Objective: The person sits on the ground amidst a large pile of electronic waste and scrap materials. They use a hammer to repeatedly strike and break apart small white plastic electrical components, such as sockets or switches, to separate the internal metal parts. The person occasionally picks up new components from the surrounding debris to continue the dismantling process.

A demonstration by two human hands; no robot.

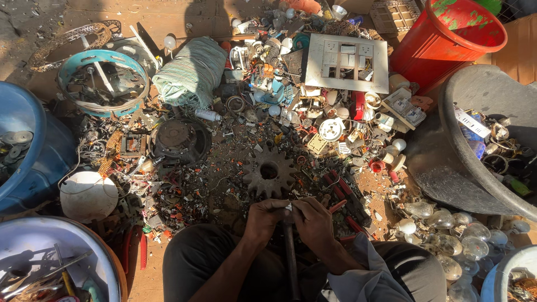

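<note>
- Hands: left hand point(263, 219) and right hand point(313, 221) both clamp a small part point(288, 208) atop a rod point(291, 251).
- Part looks stiff, light; pinch its sides.

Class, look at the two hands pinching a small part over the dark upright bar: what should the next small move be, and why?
Probably steady the small pale part on the dark upright bar first: both the left hand and right hand pinch it together, and loose scrap lies just beneath.
</note>
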